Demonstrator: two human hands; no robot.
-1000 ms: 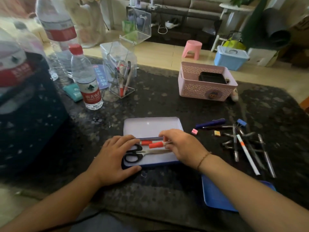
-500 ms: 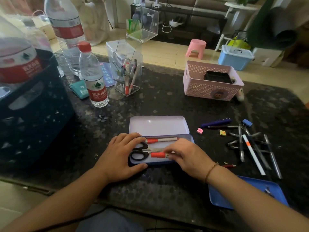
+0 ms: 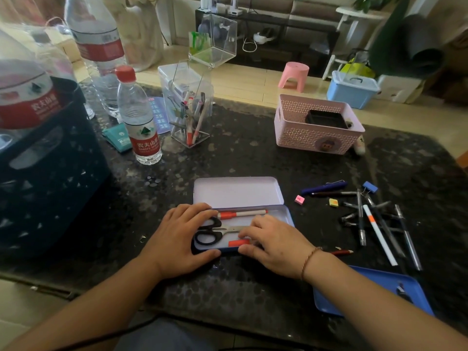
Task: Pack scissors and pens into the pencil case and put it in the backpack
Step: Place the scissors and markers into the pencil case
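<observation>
An open tin pencil case (image 3: 285, 211) lies flat on the dark table, its pale lid (image 3: 238, 191) folded back. Inside lie black-handled scissors (image 3: 212, 231), a white pen with a red cap (image 3: 243, 213) along the far wall, and a second red-capped pen (image 3: 239, 243) along the near wall. My left hand (image 3: 177, 239) grips the case's left end, thumb on the near rim. My right hand (image 3: 276, 243) rests on the second pen, covering its right part. Several loose pens (image 3: 377, 224) lie to the right.
A pink basket (image 3: 316, 138) stands at the back right, a clear pen holder (image 3: 188, 115) and a water bottle (image 3: 139, 122) at the back left. A dark crate (image 3: 48, 178) fills the left. A blue tray (image 3: 372, 292) sits under my right forearm. Small erasers (image 3: 299, 199) lie nearby.
My right hand has brought the second red-capped pen from beside the first one down past the scissors to the case's near wall. My left hand stays on the case's left end.
</observation>
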